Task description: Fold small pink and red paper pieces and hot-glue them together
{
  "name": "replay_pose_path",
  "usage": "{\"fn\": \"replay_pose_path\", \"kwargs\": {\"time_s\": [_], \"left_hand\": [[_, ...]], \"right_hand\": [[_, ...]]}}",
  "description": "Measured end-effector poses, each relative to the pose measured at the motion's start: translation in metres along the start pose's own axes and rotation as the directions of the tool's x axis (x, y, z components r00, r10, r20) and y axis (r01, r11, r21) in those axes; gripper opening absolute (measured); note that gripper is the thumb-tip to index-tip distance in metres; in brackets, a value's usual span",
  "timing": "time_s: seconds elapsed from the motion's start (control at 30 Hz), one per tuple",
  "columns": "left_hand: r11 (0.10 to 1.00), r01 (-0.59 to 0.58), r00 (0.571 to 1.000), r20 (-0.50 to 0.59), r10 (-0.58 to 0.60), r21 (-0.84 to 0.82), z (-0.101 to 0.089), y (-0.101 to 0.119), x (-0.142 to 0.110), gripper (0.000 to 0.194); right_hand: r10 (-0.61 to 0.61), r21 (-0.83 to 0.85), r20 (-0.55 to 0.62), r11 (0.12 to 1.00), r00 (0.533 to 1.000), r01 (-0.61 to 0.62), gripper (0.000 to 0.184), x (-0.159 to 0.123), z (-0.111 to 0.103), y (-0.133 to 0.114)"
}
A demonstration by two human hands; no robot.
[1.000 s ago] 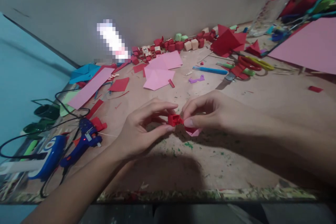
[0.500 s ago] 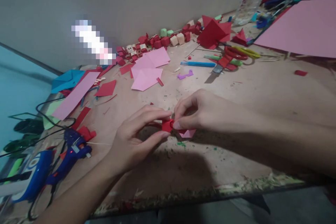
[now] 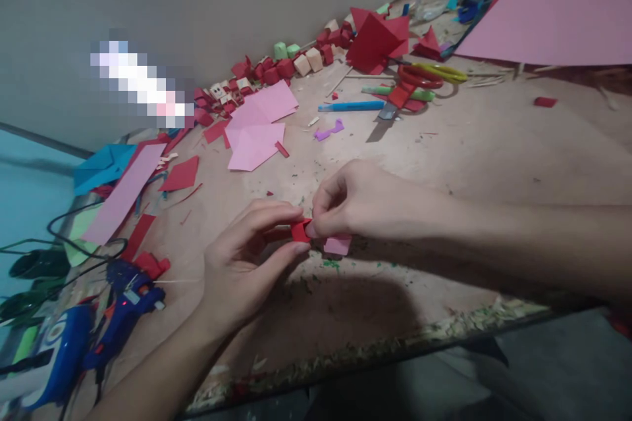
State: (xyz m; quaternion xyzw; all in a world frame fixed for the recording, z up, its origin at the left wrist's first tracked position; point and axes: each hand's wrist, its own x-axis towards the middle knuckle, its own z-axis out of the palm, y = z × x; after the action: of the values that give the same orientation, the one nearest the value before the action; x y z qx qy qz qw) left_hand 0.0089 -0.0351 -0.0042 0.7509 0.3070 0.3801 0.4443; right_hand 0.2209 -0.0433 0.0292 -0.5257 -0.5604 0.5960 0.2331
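Between the thumb and fingers of my left hand [image 3: 247, 250] is a small folded red paper box [image 3: 299, 230], held just above the board. My right hand [image 3: 348, 204] is closed in a pinch, its fingertips pressed at the box's right side; they cover whatever they grip there. Just below my right hand shows a small piece of pink paper [image 3: 338, 245]; I cannot tell whether it touches the fingers. Green crumbs [image 3: 330, 264] lie on the board below it.
A blue glue gun [image 3: 126, 299] lies at the left with its black cord. Scissors [image 3: 419, 79], a blue pen [image 3: 353, 106] and pink paper [image 3: 257, 135] lie beyond my hands. Several small paper cubes [image 3: 284, 68] line the wall. The table's front edge [image 3: 370, 354] is rough.
The whole view has shifted, so most things sit further left. My hands stay together at the red box, and more of its hollow side shows. The pink piece looks squarer.
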Motion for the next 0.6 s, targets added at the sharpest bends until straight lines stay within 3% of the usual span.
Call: {"fn": "replay_pose_path", "kwargs": {"time_s": [0.17, 0.4, 0.6], "left_hand": [[1.0, -0.001, 1.0, -0.014, 0.001, 0.006, 0.001, 0.0, 0.0, 0.043], [0.996, 0.044, 0.998, -0.043, -0.047, -0.074, 0.0, 0.0, -0.001, 0.043], [0.98, 0.115, 0.989, -0.07, -0.127, -0.162, 0.003, -0.002, -0.002, 0.045]], "right_hand": [[-0.008, 0.072, -0.008, 0.997, 1.0, 0.008, 0.005, 0.003, 0.004, 0.002], [-0.165, 0.125, -0.07, 0.977, 0.984, 0.173, 0.007, 0.004, 0.013, 0.012], [-0.325, -0.06, -0.203, 0.946, 0.924, 0.319, 0.004, 0.006, 0.017, 0.023]]}}
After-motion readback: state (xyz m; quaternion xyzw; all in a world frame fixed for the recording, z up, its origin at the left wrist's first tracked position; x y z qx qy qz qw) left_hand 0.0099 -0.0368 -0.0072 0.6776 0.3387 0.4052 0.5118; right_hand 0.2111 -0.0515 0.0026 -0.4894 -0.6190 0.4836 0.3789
